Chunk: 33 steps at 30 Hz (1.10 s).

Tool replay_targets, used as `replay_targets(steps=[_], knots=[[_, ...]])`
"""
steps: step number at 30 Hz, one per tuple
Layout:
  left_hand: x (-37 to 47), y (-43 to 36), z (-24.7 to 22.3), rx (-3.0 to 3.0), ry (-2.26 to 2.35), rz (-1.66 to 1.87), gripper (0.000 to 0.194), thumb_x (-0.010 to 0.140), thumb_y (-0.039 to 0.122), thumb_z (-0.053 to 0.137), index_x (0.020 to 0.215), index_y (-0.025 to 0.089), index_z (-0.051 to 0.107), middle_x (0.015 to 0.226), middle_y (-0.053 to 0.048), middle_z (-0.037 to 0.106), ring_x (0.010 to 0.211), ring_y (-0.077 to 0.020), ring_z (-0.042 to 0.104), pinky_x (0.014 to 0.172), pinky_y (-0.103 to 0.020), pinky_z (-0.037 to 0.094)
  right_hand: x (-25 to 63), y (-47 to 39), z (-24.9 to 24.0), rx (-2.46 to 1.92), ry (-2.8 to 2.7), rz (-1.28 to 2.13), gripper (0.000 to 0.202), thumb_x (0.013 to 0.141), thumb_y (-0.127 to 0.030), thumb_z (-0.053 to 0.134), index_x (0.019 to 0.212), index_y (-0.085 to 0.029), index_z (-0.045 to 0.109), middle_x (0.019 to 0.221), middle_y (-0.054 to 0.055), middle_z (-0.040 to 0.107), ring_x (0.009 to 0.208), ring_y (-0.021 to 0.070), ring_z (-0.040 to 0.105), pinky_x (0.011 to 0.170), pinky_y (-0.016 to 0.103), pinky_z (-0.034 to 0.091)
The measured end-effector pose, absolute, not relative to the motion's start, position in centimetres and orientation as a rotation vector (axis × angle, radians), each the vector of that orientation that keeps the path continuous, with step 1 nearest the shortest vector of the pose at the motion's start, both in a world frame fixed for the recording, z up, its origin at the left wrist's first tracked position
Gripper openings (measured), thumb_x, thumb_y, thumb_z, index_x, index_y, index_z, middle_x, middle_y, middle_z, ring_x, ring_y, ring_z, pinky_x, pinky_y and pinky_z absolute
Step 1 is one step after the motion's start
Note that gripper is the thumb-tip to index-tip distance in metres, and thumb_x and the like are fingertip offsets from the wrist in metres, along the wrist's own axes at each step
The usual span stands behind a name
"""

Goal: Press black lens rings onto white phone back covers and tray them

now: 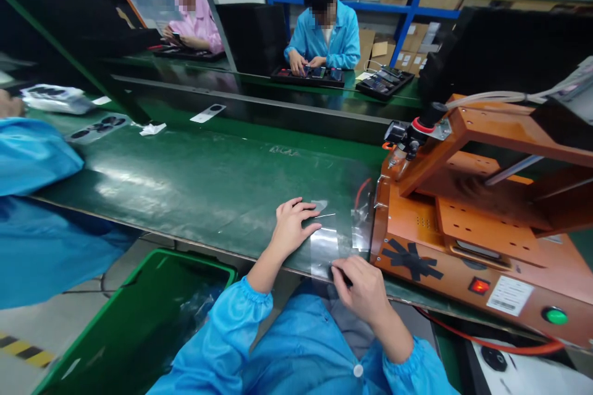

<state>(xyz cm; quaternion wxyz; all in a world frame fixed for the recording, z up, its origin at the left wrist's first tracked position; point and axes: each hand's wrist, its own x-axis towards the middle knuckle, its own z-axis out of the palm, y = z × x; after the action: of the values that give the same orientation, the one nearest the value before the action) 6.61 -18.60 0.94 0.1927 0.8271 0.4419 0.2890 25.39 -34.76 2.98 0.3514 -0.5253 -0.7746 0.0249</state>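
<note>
A clear plastic film (324,245) lies across the front edge of the green table, its lower end reaching past the edge. My left hand (293,226) is palm down at the film's upper left, fingers stretched out and apart, with the fingertips over a small clear piece (319,205). At the film's lower right corner is my right hand (364,287), its fingers curled in and closed on the film's edge. A small dark patch shows by those fingertips; I cannot make out what it is. Another clear plastic sheet (361,229) lies to the right, beside the orange machine.
The orange press machine (412,222) stands close on my right, with a lit red switch (479,286) and a green button (555,315). A green bin (139,321) is below left. A co-worker's blue sleeve (37,154) reaches in at left; two people sit across.
</note>
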Motion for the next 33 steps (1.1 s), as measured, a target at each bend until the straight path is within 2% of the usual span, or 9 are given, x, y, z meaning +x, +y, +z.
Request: replay_targets(steps=[6, 11, 26, 30, 33], knots=[[6.6, -18.4, 0.9, 2.315, 1.244, 0.829, 0.018, 0.088, 0.033, 0.080, 0.106, 0.034, 0.078, 0.125, 0.001, 0.075, 0.139, -0.0291, 0.047, 0.116, -0.054, 0.032, 23.4, -28.1, 5.6, -1.519, -1.975, -0.080, 0.012, 0.103, -0.018, 0.057, 0.101, -0.020, 0.069, 0.096, 0.006, 0.068, 0.092, 0.0214, 0.058, 0.080, 0.035, 0.044], [6.7, -18.2, 0.7, 2.315, 1.246, 0.839, 0.010, 0.088, 0.029, 0.079, 0.097, 0.032, 0.078, 0.121, 0.002, 0.076, 0.137, -0.0278, 0.050, 0.115, -0.052, 0.033, 23.1, -24.0, 4.8, -1.666, -2.127, -0.313, 0.010, 0.101, -0.018, 0.061, 0.103, -0.020, 0.071, 0.095, 0.006, 0.066, 0.090, 0.0229, 0.053, 0.076, 0.037, 0.036], [6.9, -18.1, 0.5, 2.321, 1.209, 0.836, 0.014, 0.088, 0.025, 0.077, 0.099, 0.033, 0.079, 0.127, 0.002, 0.075, 0.137, -0.0294, 0.049, 0.115, -0.056, 0.031, 22.8, -24.3, 4.2, -1.643, -2.220, -0.530, 0.011, 0.101, -0.018, 0.060, 0.092, -0.018, 0.066, 0.089, 0.006, 0.060, 0.087, 0.0241, 0.046, 0.074, 0.039, 0.031], [6.9, -18.0, 0.4, 2.327, 1.211, 0.836, 0.013, 0.088, 0.026, 0.077, 0.097, 0.034, 0.080, 0.127, 0.002, 0.075, 0.137, -0.0293, 0.049, 0.115, -0.055, 0.031, 23.0, -24.2, 4.0, -1.664, -2.201, -0.513, 0.006, 0.101, -0.019, 0.060, 0.101, -0.018, 0.066, 0.092, 0.006, 0.061, 0.088, 0.0242, 0.047, 0.075, 0.039, 0.033], [6.9, -18.0, 0.5, 2.334, 1.209, 0.834, 0.013, 0.088, 0.028, 0.076, 0.098, 0.035, 0.081, 0.126, 0.002, 0.075, 0.137, -0.0289, 0.049, 0.115, -0.056, 0.031, 23.0, -24.2, 4.0, -1.670, -2.215, -0.512, 0.005, 0.100, -0.017, 0.061, 0.098, -0.018, 0.066, 0.092, 0.006, 0.061, 0.088, 0.0242, 0.048, 0.075, 0.039, 0.034]])
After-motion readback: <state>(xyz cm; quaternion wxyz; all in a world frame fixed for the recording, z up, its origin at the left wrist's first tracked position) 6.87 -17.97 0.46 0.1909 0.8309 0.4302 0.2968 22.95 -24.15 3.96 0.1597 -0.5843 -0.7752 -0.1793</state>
